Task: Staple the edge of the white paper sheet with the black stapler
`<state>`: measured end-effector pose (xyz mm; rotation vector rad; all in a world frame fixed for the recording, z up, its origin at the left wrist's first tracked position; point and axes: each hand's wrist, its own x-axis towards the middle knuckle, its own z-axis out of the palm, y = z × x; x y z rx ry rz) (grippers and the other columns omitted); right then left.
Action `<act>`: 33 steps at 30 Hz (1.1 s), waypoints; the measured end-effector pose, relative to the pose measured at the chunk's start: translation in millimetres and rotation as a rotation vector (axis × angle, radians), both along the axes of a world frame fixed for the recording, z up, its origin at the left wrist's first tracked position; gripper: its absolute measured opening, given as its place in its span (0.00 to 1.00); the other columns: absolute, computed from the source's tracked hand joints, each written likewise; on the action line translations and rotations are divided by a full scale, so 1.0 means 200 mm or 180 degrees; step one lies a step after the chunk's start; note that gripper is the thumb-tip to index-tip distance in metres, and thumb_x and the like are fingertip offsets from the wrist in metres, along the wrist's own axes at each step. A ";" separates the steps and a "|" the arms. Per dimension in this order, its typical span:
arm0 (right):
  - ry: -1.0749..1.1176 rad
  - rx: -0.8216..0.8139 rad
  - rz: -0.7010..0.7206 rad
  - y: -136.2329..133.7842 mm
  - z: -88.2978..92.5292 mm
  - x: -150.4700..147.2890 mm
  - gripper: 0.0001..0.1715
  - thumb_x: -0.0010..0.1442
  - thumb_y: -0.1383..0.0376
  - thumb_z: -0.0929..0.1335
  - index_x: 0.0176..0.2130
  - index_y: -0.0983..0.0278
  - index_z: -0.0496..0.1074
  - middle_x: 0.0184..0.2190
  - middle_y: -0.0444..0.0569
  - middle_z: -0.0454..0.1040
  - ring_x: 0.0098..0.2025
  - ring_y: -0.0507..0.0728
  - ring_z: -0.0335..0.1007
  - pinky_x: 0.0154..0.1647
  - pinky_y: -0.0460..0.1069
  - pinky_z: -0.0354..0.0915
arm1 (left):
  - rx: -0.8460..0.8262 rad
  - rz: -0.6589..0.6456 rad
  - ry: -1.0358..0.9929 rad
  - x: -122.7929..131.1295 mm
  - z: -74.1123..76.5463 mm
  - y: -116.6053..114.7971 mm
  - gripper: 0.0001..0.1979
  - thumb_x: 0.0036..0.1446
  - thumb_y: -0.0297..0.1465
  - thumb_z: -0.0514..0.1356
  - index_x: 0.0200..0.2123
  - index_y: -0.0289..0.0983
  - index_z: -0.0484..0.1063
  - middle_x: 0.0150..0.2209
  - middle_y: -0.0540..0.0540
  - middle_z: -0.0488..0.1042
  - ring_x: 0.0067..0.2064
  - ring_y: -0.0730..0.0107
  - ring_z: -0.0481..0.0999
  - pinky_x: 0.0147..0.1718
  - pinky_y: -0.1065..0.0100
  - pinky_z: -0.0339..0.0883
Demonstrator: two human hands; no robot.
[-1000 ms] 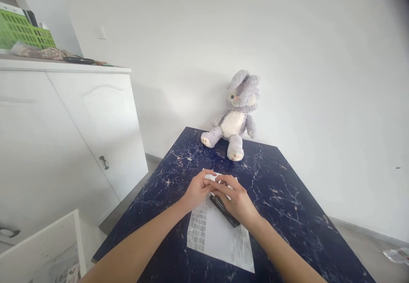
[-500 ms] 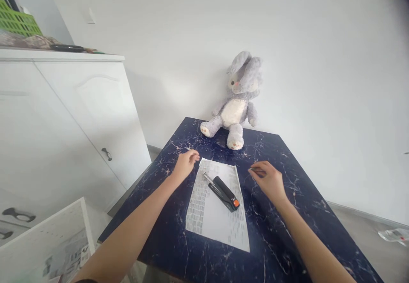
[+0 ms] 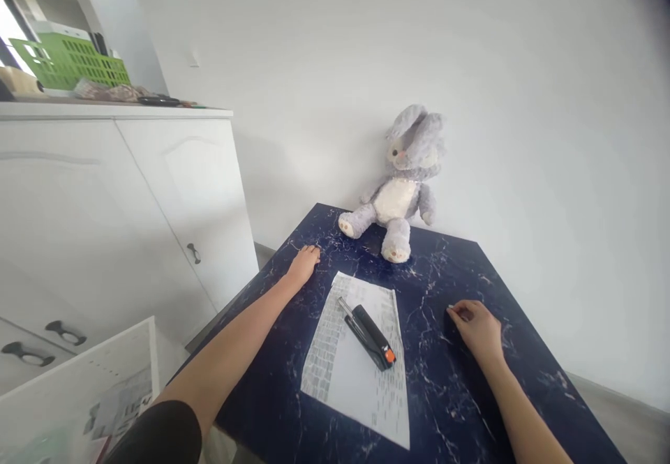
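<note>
A black stapler [image 3: 370, 337] with an orange tip lies open on a printed paper sheet [image 3: 348, 387], both on the dark blue marbled table [image 3: 440, 394]. My left hand [image 3: 304, 263] rests on the tabletop left of the sheet's far corner, fingers close together; whatever may be under them is hidden. To the right of the sheet, my right hand [image 3: 477, 328] is low over the table, thumb and index finger pinched on something tiny that I cannot make out. A grey plush rabbit [image 3: 396, 199] sits at the far edge against the wall.
At the left stands a white cabinet [image 3: 209, 171] with a green basket [image 3: 78, 63] and other items on top. A white open bin or drawer [image 3: 153, 359] with papers inside is at the lower left, beside the table.
My right hand has moved right and nearer, away from the sheet. My left hand has shifted slightly left and down onto the tabletop. The camera view has moved, showing more of the cabinet top.
</note>
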<state>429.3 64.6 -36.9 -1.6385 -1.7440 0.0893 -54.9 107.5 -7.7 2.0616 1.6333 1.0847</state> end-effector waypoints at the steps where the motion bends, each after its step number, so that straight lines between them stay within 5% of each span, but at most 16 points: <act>1: 0.0008 -0.0044 0.0010 0.00 0.01 0.00 0.18 0.52 0.50 0.66 0.26 0.61 0.72 0.33 0.51 0.76 0.29 0.60 0.74 0.35 0.55 0.68 | 0.0082 0.0032 -0.0084 0.03 0.01 -0.04 0.06 0.59 0.26 0.61 0.29 0.38 0.70 0.34 0.43 0.72 0.44 0.57 0.71 0.55 0.57 0.59; 6: -0.0266 0.0092 0.0048 -0.05 0.07 -0.06 0.15 0.54 0.53 0.66 0.30 0.62 0.73 0.39 0.55 0.75 0.38 0.62 0.72 0.45 0.58 0.67 | 0.0257 -0.0700 -0.0354 0.20 0.05 -0.32 0.06 0.67 0.31 0.55 0.41 0.40 0.72 0.37 0.44 0.73 0.41 0.61 0.71 0.45 0.63 0.61; 9: -0.0260 0.0428 0.0107 -0.16 0.17 -0.23 0.14 0.59 0.55 0.67 0.34 0.62 0.74 0.43 0.57 0.74 0.46 0.64 0.70 0.51 0.60 0.66 | 0.0309 -0.1260 -0.0142 0.25 0.08 -0.43 0.07 0.67 0.33 0.57 0.42 0.40 0.74 0.40 0.43 0.75 0.44 0.59 0.71 0.47 0.63 0.60; 13: 0.0329 -0.0063 0.1076 -0.38 0.30 -0.60 0.13 0.65 0.55 0.66 0.41 0.61 0.73 0.40 0.53 0.73 0.41 0.60 0.71 0.42 0.54 0.71 | 0.0457 -0.1687 0.0483 0.27 0.08 -0.45 0.06 0.67 0.32 0.58 0.42 0.38 0.74 0.42 0.42 0.76 0.49 0.58 0.71 0.48 0.61 0.59; 18: 0.0425 -0.0453 0.1831 -0.52 0.30 -0.89 0.15 0.65 0.56 0.68 0.49 0.59 0.69 0.48 0.53 0.71 0.49 0.62 0.70 0.46 0.55 0.71 | 0.0738 -0.1866 0.1425 0.32 0.05 -0.44 0.09 0.69 0.33 0.55 0.43 0.35 0.72 0.43 0.42 0.77 0.49 0.60 0.72 0.48 0.60 0.59; 33: 0.0360 -0.0678 0.2021 -0.50 0.23 -0.90 0.12 0.68 0.60 0.65 0.50 0.60 0.68 0.49 0.53 0.71 0.51 0.61 0.70 0.53 0.55 0.67 | 0.0671 -0.2156 0.1007 0.31 0.01 -0.39 0.10 0.69 0.33 0.56 0.42 0.35 0.75 0.39 0.42 0.78 0.44 0.63 0.77 0.45 0.62 0.64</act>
